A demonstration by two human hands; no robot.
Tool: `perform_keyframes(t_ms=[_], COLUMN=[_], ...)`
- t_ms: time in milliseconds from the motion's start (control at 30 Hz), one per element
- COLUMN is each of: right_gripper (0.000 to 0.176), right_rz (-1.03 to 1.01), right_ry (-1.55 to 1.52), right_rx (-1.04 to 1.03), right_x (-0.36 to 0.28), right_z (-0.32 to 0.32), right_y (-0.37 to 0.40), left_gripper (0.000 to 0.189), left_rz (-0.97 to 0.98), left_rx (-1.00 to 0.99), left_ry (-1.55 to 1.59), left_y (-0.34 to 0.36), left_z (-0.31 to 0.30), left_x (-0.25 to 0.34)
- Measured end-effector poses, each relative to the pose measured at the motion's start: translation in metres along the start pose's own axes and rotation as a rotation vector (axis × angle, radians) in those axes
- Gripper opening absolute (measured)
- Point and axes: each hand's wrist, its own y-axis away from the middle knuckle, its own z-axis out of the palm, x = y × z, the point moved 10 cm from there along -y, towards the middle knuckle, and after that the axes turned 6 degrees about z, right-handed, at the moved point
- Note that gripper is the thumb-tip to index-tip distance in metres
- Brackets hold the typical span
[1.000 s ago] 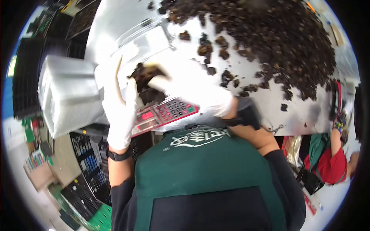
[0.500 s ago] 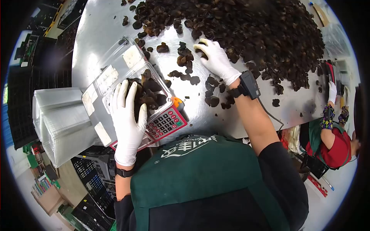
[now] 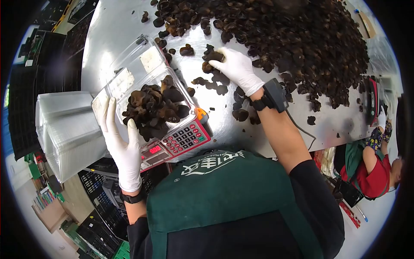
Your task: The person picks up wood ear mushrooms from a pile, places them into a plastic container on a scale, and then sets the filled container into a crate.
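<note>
A clear plastic clamshell box [image 3: 129,77] heaped with dark dried mushrooms [image 3: 156,108] sits on a red-faced electronic scale [image 3: 181,140] at the table's near edge. My left hand [image 3: 118,140], in a white glove, lies flat against the box's left side, fingers apart. My right hand [image 3: 233,67], also gloved, is closed around a few mushrooms [image 3: 212,57] at the edge of the big mushroom pile [image 3: 297,39]. A black device [image 3: 272,94] is strapped to my right wrist.
The steel table [image 3: 112,30] carries loose mushrooms scattered between box and pile. A stack of empty clear boxes [image 3: 64,129] stands left of the scale. Black crates sit below and left. Another person in red [image 3: 366,177] stands at the right.
My left hand slid off the top of the mushrooms to the box's left side. My right hand pulled back slightly from the pile and closed on a few mushrooms.
</note>
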Motion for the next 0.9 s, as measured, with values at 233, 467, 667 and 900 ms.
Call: perform_keyframes(t_ms=[233, 467, 667, 900], right_gripper=[0.030, 0.022, 0.021, 0.022], right_rz=[-0.087, -0.177, -0.155, 0.211], right_ry=[-0.075, 0.091, 0.235, 0.042], right_rx=[-0.020, 0.215, 0.417, 0.187], right_x=[0.023, 0.043, 0.054, 0.154], right_z=[0.002, -0.048, -0.099, -0.149], right_y=[0.004, 0.049, 0.089, 0.184], left_gripper=[0.056, 0.055, 0.055, 0.055], left_rz=[-0.032, -0.017, 0.030, 0.025], left_rx=[0.012, -0.004, -0.003, -0.002], left_ry=[-0.022, -0.024, 0.025, 0.067], left_y=[0.009, 0.005, -0.002, -0.001], left_z=[-0.003, 0.001, 0.009, 0.007], left_x=[-0.009, -0.008, 0.000, -0.002])
